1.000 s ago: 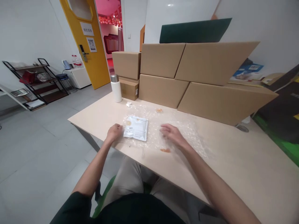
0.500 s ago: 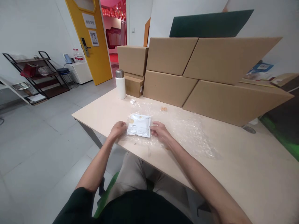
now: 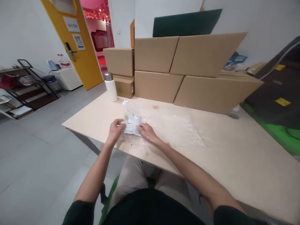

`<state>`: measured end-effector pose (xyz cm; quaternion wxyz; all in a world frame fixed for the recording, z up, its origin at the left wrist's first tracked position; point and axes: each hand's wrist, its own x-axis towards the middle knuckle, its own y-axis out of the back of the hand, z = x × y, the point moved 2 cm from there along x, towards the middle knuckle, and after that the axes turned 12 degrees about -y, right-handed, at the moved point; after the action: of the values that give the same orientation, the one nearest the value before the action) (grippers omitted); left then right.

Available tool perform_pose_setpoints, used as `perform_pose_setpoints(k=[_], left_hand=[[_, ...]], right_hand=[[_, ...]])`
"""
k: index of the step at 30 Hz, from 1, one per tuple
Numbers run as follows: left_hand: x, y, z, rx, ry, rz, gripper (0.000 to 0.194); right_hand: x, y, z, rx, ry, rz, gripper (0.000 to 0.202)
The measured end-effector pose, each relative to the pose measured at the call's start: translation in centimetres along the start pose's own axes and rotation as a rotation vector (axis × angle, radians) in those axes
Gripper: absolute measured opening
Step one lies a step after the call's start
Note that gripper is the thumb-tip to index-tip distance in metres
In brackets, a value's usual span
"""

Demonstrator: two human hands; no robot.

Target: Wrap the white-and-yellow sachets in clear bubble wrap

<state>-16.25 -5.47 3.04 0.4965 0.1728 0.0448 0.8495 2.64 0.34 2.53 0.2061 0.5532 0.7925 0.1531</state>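
I watch left hand (image 3: 116,129) curled at white packet's (image 3: 132,125) left edge, right hand (image 3: 147,132) on right edge (can't tell either grip); bubble wrap (image 3: 181,125) spreads rightward.

White bottle (image 3: 112,90) beside stacked cardboard boxes (image 3: 156,56)

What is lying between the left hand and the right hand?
Between them, the head view shows a white packet and clear plastic wrap.
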Motion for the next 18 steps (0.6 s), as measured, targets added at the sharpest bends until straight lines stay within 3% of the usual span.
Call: perform_pose_setpoints(k=[3, 6, 8, 11, 13, 15, 18], left_hand=[[-0.1, -1.9, 3.3, -0.074, -0.137, -0.107, 0.054], [-0.5, -5.0, 6.1, -0.039, -0.214, -0.235, 0.068], [-1.1, -7.4, 7.1, 0.081, -0.24, -0.348, 0.07], [-2.4, -10.6, 7.3, 0.379, -0.275, -0.52, 0.063], [-3.3, -12.0, 7.0, 0.566, -0.316, -0.588, 0.061], [-4.2, -12.9, 6.6, 0.694, -0.383, -0.631, 0.059], [-4.9, -13.6, 6.5, 0.817, -0.461, -0.677, 0.054]], right_hand=[[-0.4, 0.2, -0.3, 0.122, -0.033, -0.068, 0.029], [-0.6, 0.9, 0.4, 0.519, -0.228, -0.163, 0.036], [-0.9, 1.5, 1.3, 0.736, -0.313, -0.202, 0.036], [-1.5, 3.3, 3.2, 0.876, -0.365, -0.16, 0.019], [-2.0, 4.7, 4.7, 0.895, -0.373, -0.123, 0.005], [-2.5, 6.3, 6.0, 0.813, -0.328, -0.046, 0.008], [-2.8, 8.4, 6.8, 0.444, -0.103, 0.221, 0.019]])
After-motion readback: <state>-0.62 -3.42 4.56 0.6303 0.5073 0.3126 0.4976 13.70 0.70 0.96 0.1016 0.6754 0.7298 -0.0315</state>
